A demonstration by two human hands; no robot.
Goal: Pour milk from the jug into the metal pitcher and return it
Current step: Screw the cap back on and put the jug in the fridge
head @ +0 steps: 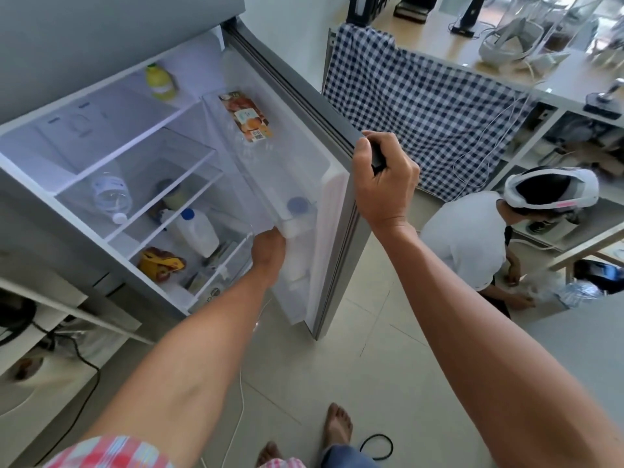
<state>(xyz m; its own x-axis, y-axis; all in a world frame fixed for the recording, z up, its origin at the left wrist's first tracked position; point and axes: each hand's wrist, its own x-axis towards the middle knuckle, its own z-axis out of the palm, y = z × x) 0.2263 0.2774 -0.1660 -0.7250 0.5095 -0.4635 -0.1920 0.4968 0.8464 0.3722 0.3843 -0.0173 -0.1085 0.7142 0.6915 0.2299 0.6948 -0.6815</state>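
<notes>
Two bare forearms reach forward from the bottom of the view, above two bare feet [337, 425] on the pale tiled floor [388, 349], where a black cable loop [376, 446] lies just beside the right foot. One left hand [268, 249] is down in the lower door shelf [314, 211] of the open fridge, its fingers wrapped round the white milk jug [297, 224] with the blue cap, which stands in that shelf against the door's inner wall. One right hand [385, 179] is clenched round the dark handle at the outer edge of the fridge door [332, 211]. Higher in the door stands one orange juice carton [246, 118]. Inside the fridge I count one yellow bottle [160, 81] on the top shelf, one clear water bottle [111, 195] lying on its side on the next, a second white jug with a blue cap [196, 233] lower down, and one yellow-and-red packet [160, 263] near the front of the lowest level. A dark jar sits behind the second jug, too dim to tell more. To the right, a blue-and-white checked cloth [415, 99] hangs over a counter edge, and one other person [472, 238] in a white shirt crouches near the open shelving, wearing a white headset [553, 187]. The metal pitcher is not in view.
</notes>
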